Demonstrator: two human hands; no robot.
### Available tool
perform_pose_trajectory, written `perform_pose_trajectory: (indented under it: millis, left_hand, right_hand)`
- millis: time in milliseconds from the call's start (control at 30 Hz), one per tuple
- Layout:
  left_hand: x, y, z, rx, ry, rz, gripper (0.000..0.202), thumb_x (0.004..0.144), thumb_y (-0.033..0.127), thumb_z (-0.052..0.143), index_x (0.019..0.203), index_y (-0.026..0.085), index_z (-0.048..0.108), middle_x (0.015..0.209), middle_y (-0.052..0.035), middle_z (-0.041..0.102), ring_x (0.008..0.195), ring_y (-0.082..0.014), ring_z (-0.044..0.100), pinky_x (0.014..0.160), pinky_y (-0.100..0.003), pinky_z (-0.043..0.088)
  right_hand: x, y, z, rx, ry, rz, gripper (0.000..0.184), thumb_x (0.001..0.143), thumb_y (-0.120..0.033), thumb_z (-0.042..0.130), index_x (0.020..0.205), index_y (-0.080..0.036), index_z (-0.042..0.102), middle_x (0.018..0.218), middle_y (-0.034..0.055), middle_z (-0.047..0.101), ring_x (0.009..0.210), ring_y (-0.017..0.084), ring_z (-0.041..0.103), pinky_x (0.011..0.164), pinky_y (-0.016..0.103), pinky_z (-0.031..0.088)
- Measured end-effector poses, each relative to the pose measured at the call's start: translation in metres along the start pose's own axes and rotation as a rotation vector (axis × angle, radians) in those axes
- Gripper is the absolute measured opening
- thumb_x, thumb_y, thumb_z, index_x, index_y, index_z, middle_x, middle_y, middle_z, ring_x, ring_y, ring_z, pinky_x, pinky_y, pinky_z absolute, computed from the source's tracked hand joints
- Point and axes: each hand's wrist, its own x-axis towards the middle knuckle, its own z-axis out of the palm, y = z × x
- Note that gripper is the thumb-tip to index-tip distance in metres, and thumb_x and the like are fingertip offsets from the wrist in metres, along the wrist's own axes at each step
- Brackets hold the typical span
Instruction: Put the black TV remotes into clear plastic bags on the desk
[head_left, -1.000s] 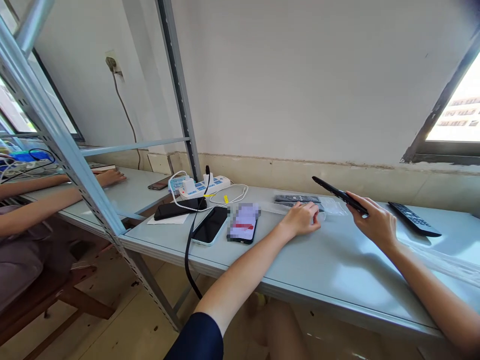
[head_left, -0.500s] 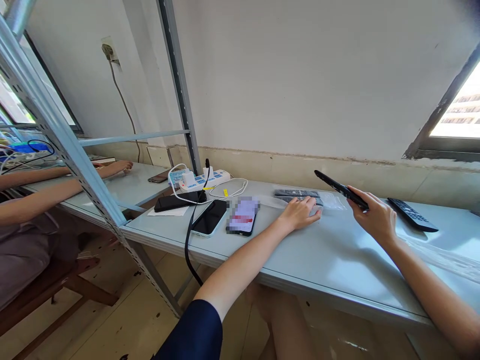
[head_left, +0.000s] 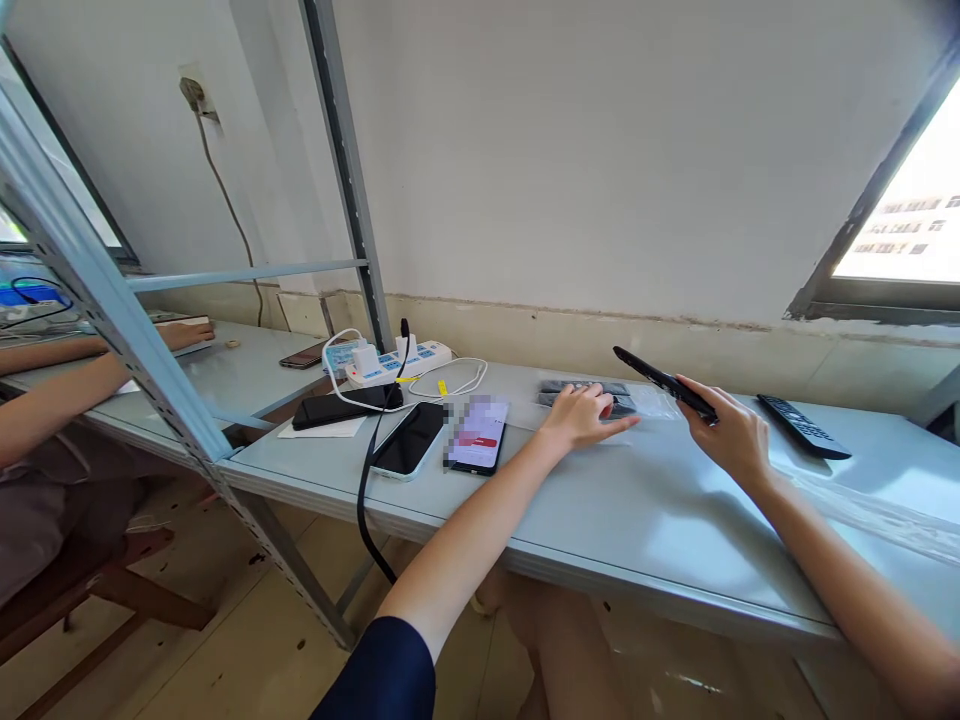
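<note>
My right hand [head_left: 724, 425] holds a black remote control [head_left: 660, 380] by its near end, tilted up above the table and seen almost edge-on. My left hand [head_left: 583, 418] lies over dark grey items in clear plastic wrapping [head_left: 551, 387], its thumb stretched out to the right. The fingertips hide part of these items, and their kind is hard to make out. A second black remote control [head_left: 802, 427] with many buttons lies on the table, right of my right hand.
Left of my left hand lie a lit phone [head_left: 480, 435], a light-cased phone [head_left: 411, 440] and a black phone [head_left: 341, 408]. A white power strip [head_left: 401, 362] with cables stands behind them. A metal frame post [head_left: 161, 330] separates another person's arms [head_left: 67, 400]. Clear plastic [head_left: 885, 520] lies at right.
My left hand has shifted slightly on the wrapped items, its thumb now stretched further out. My right hand still holds the remote control. The whole view has turned slightly to the right.
</note>
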Motion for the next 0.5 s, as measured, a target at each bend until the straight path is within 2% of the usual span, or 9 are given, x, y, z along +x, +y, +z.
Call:
perform_pose_trajectory:
  millis: [200,267,367,500]
  left_hand:
    - [-0.002,0.001,0.01,0.014,-0.052,0.118,0.048,0.076,0.059,0.062,0.104,0.019,0.063,0.114,-0.0053,0.065,0.106,-0.0214,0.059,0.098,-0.036,0.037]
    - [-0.001,0.003,0.016,0.047,-0.06,0.154,0.037,0.078,0.051,0.064,0.099,0.021,0.066,0.111,-0.0043,0.066,0.102,-0.0211,0.061,0.096,-0.036,0.039]
    - [0.001,0.003,0.021,0.075,-0.051,0.16,0.013,0.085,0.029,0.058,0.088,0.021,0.068,0.101,-0.0027,0.067,0.093,-0.0184,0.063,0.089,-0.033,0.042]
    - [0.003,-0.001,0.019,0.078,-0.016,0.104,0.016,0.088,0.017,0.051,0.087,0.019,0.066,0.1,-0.0049,0.066,0.095,-0.0189,0.061,0.087,-0.032,0.04]
  right_hand:
    - [-0.001,0.001,0.001,-0.012,-0.041,-0.012,0.034,0.083,-0.03,0.051,0.111,-0.027,0.07,0.093,0.0045,0.074,0.066,0.018,0.066,0.051,0.025,0.041]
    - [-0.001,0.0,0.001,-0.021,-0.052,-0.019,0.034,0.084,-0.028,0.052,0.112,-0.029,0.07,0.094,0.0038,0.074,0.067,0.018,0.066,0.052,0.025,0.042]
    - [-0.002,-0.004,-0.001,-0.046,-0.029,-0.039,0.034,0.084,-0.025,0.052,0.112,-0.033,0.07,0.1,0.002,0.073,0.074,0.018,0.067,0.051,0.024,0.043]
    - [-0.001,-0.01,-0.006,-0.095,0.064,-0.114,0.045,0.082,-0.008,0.047,0.104,-0.038,0.073,0.107,-0.0003,0.071,0.084,0.017,0.065,0.051,0.022,0.043]
